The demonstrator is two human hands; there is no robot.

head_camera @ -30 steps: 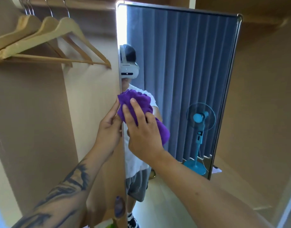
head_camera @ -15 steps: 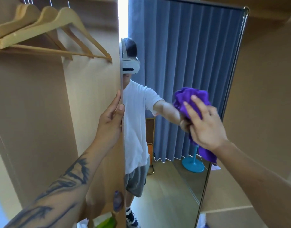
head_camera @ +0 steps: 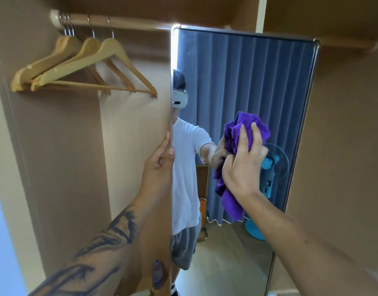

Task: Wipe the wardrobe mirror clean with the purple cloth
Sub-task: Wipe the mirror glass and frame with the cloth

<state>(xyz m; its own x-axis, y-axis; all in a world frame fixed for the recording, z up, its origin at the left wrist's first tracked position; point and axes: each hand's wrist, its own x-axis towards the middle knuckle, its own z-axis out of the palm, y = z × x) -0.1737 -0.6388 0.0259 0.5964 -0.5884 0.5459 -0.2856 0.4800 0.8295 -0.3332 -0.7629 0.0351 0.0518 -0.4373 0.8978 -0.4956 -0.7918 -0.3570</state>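
Note:
The wardrobe mirror [head_camera: 243,77] stands tall in a thin metal frame and reflects a grey curtain, a blue fan and a person. My right hand [head_camera: 243,165] grips the bunched purple cloth [head_camera: 237,133] and presses it against the glass near the mirror's middle right. Part of the cloth hangs down below the hand. My left hand [head_camera: 160,165] holds the mirror's left edge, thumb on the front side and fingers behind it.
Several wooden hangers [head_camera: 81,67] hang on a rail [head_camera: 119,20] at the upper left inside the wardrobe. Brown wardrobe panels [head_camera: 343,146] close in on both sides of the mirror.
My right hand swept the cloth from the mirror's left edge across to the right, then came back slightly toward the middle. My left hand kept its hold on the mirror's left edge. The camera tilted.

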